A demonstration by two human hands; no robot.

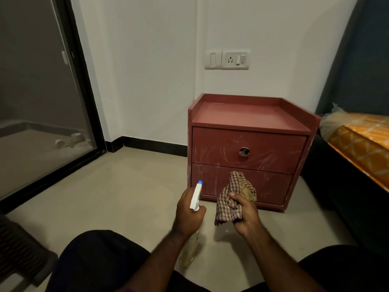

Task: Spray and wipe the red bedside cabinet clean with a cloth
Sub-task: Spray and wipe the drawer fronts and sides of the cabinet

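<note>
Person sits on floor facing red cabinet (250,148), which stands against wall beside bed (357,144). Left hand (189,211) grips spray bottle (195,197), nozzle aimed at lower drawer. Right hand (244,211) holds checked cloth (233,199) bunched, near drawer front. White smears on both drawers. Looks like spray step. Next: squeeze trigger, then rub smears with cloth.

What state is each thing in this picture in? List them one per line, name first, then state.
Cabinet: upright, front streaked white.
Top drawer: shut.
Bottom drawer: shut.
Spray bottle: gripped by left hand, nozzle toward cabinet.
Cloth: bunched in right hand, in front of bottom drawer.
Socket: nothing plugged in.
</note>
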